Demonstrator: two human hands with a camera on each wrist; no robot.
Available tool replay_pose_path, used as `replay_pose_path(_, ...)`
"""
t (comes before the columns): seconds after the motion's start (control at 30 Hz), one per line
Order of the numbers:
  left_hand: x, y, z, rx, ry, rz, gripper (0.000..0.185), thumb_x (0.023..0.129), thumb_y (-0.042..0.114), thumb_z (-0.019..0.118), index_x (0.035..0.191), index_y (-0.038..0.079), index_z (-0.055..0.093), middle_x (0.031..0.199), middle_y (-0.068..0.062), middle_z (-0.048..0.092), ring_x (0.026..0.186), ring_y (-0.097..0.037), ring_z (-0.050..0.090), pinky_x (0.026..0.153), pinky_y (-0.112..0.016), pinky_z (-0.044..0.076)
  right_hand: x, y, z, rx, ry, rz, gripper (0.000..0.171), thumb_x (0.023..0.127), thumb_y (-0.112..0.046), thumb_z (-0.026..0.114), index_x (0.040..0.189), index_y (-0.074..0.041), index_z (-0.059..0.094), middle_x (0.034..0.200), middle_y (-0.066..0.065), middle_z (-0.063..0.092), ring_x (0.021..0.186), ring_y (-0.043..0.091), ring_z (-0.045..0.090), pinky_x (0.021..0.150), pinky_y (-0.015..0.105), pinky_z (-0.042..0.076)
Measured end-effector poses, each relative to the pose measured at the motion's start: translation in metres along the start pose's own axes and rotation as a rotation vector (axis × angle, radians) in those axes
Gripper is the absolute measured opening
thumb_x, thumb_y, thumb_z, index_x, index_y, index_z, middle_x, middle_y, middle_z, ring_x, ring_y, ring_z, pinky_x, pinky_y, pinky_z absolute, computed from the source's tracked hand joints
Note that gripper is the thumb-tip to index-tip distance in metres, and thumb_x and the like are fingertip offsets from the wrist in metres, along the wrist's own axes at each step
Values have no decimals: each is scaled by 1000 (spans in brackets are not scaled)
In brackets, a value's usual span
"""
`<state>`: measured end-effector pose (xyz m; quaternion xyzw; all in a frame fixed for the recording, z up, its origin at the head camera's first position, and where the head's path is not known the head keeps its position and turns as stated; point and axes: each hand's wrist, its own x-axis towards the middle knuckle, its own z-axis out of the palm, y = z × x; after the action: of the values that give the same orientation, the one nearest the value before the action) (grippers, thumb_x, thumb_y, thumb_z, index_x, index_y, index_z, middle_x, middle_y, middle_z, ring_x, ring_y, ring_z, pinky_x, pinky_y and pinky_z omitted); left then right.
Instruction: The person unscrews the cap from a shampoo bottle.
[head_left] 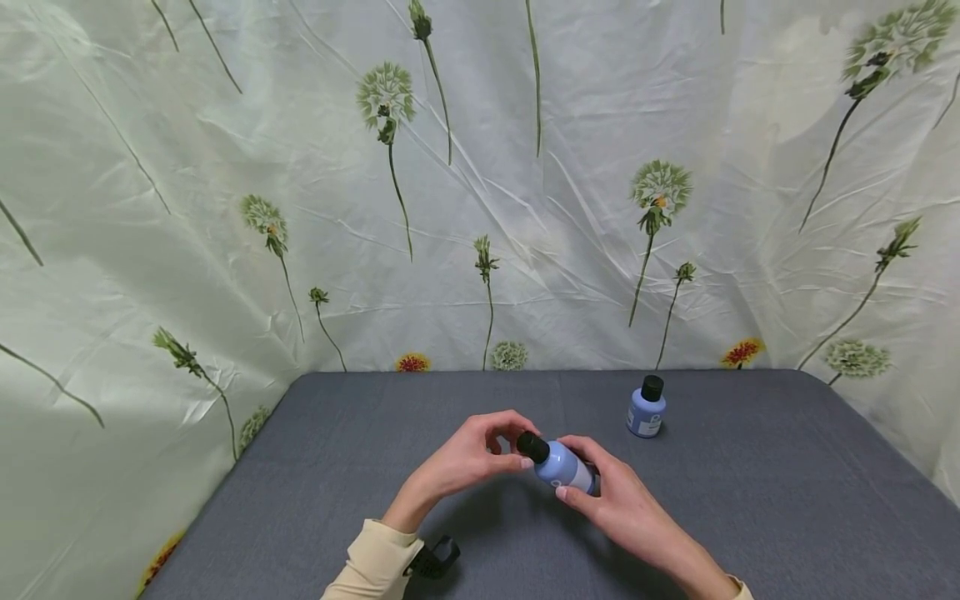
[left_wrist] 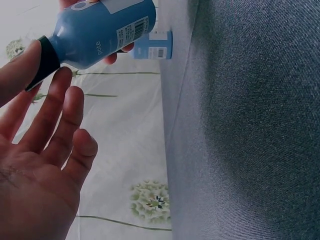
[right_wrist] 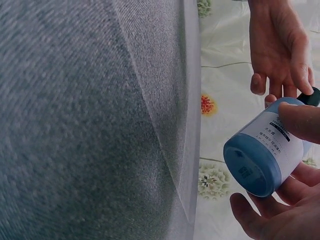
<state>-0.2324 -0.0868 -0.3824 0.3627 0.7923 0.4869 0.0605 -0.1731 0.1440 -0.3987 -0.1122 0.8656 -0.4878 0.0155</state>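
A small blue bottle (head_left: 564, 467) with a black cap (head_left: 532, 446) is held tilted above the grey table (head_left: 750, 500), cap pointing left. My right hand (head_left: 579, 485) grips its body; in the right wrist view the thumb (right_wrist: 300, 120) lies across the bottle's (right_wrist: 265, 157) label. My left hand (head_left: 516, 454) pinches the cap between thumb and fingertips. In the left wrist view that hand's fingers (left_wrist: 60, 115) meet the cap (left_wrist: 45, 60) of the bottle (left_wrist: 100, 27). A second, matching bottle (head_left: 647, 407) stands upright on the table behind and to the right.
A pale sheet printed with dandelions (head_left: 480, 183) hangs close behind and beside the table. The table's left edge (head_left: 225, 492) and right edge (head_left: 885, 442) drop off to the sheet. A black wrist mount (head_left: 433, 558) sits by my left sleeve.
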Motion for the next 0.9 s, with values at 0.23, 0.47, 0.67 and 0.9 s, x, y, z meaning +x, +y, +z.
replay_pose_path(0.23,0,-1,1,0,33,-50,25,85,27,79,108,25,68,94,7,65,89,-16,59,72,-30,46,-1,-2,1,5,-2,7,51,86,-17,78,131,-21,55,124,1,60,108,19,55,91,49,43)
replay_pose_path(0.47,1,-3,1,-15,-1,-3,40,86,24,78,124,26,64,116,9,64,99,-18,58,73,-30,47,-1,-2,1,-8,-1,11,52,85,-18,78,131,-19,55,125,2,60,108,20,55,90,51,44)
replay_pose_path(0.67,1,-3,0,-89,-64,99,43,90,9,70,131,20,64,129,3,62,117,-15,55,83,-34,48,-1,-1,1,-12,5,8,52,85,-17,78,132,-19,54,124,2,60,107,20,56,90,48,44)
replay_pose_path(0.9,0,-4,0,-72,-43,106,35,90,8,69,123,21,67,118,7,66,109,-15,58,77,-32,46,-1,-1,0,-7,2,7,53,85,-21,79,131,-19,54,126,3,59,109,20,55,91,51,44)
